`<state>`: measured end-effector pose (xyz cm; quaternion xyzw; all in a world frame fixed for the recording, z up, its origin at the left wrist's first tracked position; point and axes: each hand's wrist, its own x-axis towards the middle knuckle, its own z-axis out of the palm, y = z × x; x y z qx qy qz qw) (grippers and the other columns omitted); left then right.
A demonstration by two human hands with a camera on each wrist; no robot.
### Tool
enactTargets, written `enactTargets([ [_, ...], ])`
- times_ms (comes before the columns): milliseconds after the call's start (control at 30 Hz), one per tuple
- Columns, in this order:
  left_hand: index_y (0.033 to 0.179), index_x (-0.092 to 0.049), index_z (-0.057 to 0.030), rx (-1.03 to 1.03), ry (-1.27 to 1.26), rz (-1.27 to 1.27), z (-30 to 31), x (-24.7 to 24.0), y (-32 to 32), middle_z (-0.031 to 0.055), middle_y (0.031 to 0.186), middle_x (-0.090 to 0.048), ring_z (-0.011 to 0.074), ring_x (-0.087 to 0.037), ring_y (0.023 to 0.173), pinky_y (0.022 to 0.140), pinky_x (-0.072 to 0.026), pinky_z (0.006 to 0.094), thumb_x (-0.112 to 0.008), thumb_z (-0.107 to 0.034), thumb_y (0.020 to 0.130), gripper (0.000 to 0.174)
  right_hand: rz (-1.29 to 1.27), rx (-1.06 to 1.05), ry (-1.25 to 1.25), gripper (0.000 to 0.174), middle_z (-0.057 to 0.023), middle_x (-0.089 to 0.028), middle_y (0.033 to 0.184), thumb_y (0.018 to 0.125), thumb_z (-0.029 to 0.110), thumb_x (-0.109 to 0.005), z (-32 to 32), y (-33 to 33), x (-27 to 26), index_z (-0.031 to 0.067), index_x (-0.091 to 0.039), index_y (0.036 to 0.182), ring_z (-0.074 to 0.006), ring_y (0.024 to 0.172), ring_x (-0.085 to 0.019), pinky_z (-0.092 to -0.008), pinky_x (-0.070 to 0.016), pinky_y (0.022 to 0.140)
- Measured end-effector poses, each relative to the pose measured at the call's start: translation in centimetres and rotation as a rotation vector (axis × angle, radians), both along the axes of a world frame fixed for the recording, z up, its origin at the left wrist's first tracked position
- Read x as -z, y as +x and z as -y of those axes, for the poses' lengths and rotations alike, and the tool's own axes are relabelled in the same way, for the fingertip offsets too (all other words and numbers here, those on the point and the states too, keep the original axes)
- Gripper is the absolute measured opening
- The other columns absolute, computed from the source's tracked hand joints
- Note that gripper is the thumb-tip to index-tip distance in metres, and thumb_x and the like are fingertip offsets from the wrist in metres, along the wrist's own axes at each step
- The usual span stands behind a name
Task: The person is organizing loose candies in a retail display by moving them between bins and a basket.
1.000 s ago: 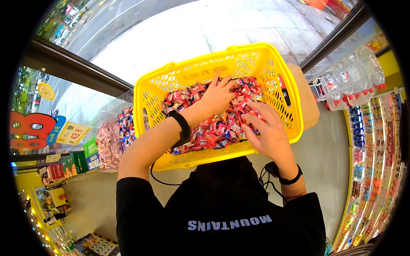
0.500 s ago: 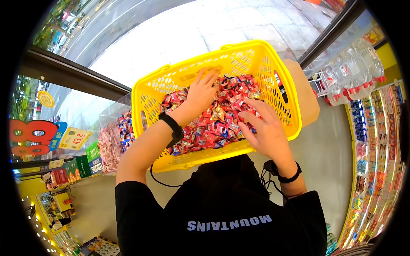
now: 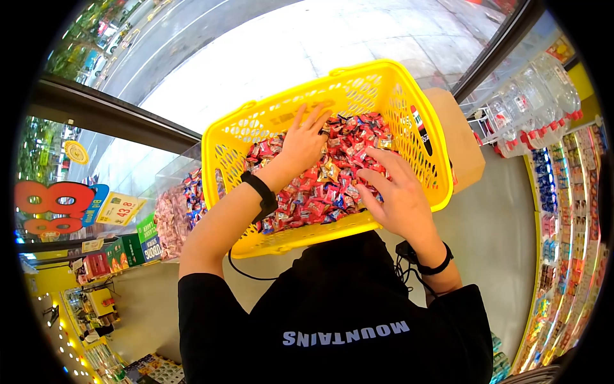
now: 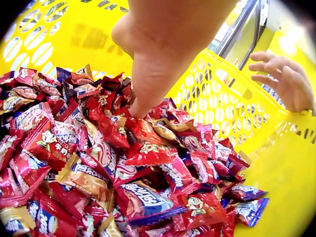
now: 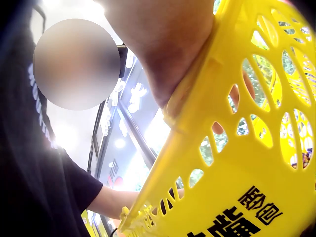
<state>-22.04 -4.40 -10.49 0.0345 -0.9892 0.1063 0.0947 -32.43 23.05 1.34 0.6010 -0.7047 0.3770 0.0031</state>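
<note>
A yellow plastic basket holds a heap of wrapped candies, mostly red and pink with some gold and blue. My left hand lies on the far left part of the heap, fingers spread toward the back wall. From the left wrist view, a digit of the left hand reaches down to the red wrappers. Over the near right rim, my right hand hangs with loosely bent fingers above the candies. In the right wrist view the right hand is at the rim, its fingers mostly hidden behind the basket wall.
Left of the basket stands a clear bin of more candies, with a price sign and boxes beside it. A brown carton shows under the basket's right side. Bottled water and stocked shelves line the right.
My left hand has slid from the middle of the heap to the left, uncovering candies there. The right hand stays almost where it was at the near rim.
</note>
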Motion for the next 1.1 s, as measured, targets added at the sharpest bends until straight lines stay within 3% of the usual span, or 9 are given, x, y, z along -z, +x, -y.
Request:
enactTargets([
  [100, 0.092, -0.082, -0.0171, -0.019, 0.089, 0.031, -0.4, -0.6, -0.2, 0.0085, 0.152, -0.059, 0.0328, -0.034, 0.161, 0.134, -0.0123, 0.0645, -0.076, -0.022, 0.082, 0.012, 0.000, -0.010, -0.005, 0.023, -0.0184, -0.066, 0.137, 0.090, 0.011, -0.082, 0.0, -0.1, -0.1, 0.0029, -0.077, 0.111, -0.0408, 0.124, -0.064, -0.0489, -0.0533, 0.107],
  [200, 0.087, -0.082, -0.0168, -0.044, -0.028, 0.040, -0.9, -0.6, -0.5, 0.0086, 0.147, -0.062, 0.0336, -0.036, 0.159, 0.134, -0.0117, 0.0662, -0.075, -0.022, 0.081, 0.010, -0.013, -0.016, -0.017, 0.022, -0.0187, -0.065, 0.133, 0.091, 0.013, -0.080, 0.1, 0.0, -0.2, 0.0035, -0.076, 0.110, -0.0393, 0.122, -0.064, -0.0480, -0.0530, 0.106],
  [467, 0.081, -0.082, -0.0164, 0.016, -0.028, 0.000, -0.7, 0.5, -0.6, 0.0097, 0.145, -0.063, 0.0347, -0.041, 0.155, 0.134, -0.0129, 0.0659, -0.074, -0.019, 0.081, 0.008, -0.022, -0.012, -0.010, 0.024, -0.0193, -0.065, 0.136, 0.090, 0.015, -0.080, 0.0, -0.1, -0.1, 0.0035, -0.076, 0.111, -0.0401, 0.124, -0.064, -0.0492, -0.0524, 0.107],
  [600, 0.081, -0.080, -0.0168, -0.072, 0.061, 0.108, -1.0, -3.2, -0.7, 0.0105, 0.146, -0.061, 0.0378, -0.043, 0.152, 0.134, -0.0176, 0.0624, -0.077, -0.017, 0.082, 0.004, -0.015, -0.016, -0.021, 0.024, -0.0195, -0.065, 0.137, 0.090, 0.015, -0.080, -0.1, -0.1, 0.0, 0.0034, -0.076, 0.110, -0.0401, 0.126, -0.063, -0.0494, -0.0521, 0.108],
  [700, 0.082, -0.078, -0.0160, 0.036, 0.331, -0.077, -1.3, -8.1, -0.7, 0.0112, 0.145, -0.060, 0.0403, -0.044, 0.150, 0.133, -0.0229, 0.0611, -0.082, -0.018, 0.082, 0.004, -0.013, -0.011, -0.025, 0.024, -0.0191, -0.065, 0.138, 0.090, 0.015, -0.081, -0.1, -0.2, 0.0, 0.0035, -0.076, 0.110, -0.0397, 0.127, -0.063, -0.0492, -0.0520, 0.109],
  [800, 0.083, -0.075, -0.0144, 0.063, 0.366, -0.101, -2.2, -11.8, 0.1, 0.0106, 0.142, -0.061, 0.0409, -0.044, 0.149, 0.131, -0.0269, 0.0616, -0.086, -0.020, 0.082, 0.013, -0.017, -0.001, -0.020, 0.026, -0.0183, -0.065, 0.139, 0.089, 0.014, -0.082, 0.0, -0.2, 0.0, 0.0034, -0.077, 0.112, -0.0397, 0.127, -0.063, -0.0492, -0.0522, 0.108],
  [1100, 0.089, -0.078, -0.0179, 0.100, 0.434, -0.206, -8.4, -17.2, 5.0, 0.0020, 0.139, -0.064, 0.0332, -0.049, 0.147, 0.127, -0.0334, 0.0625, -0.092, -0.027, 0.078, 0.020, -0.032, 0.018, 0.009, 0.040, -0.0153, -0.064, 0.142, 0.084, 0.016, -0.087, 0.5, 0.4, -0.9, 0.0058, -0.076, 0.120, -0.0390, 0.131, -0.060, -0.0508, -0.0497, 0.109],
])
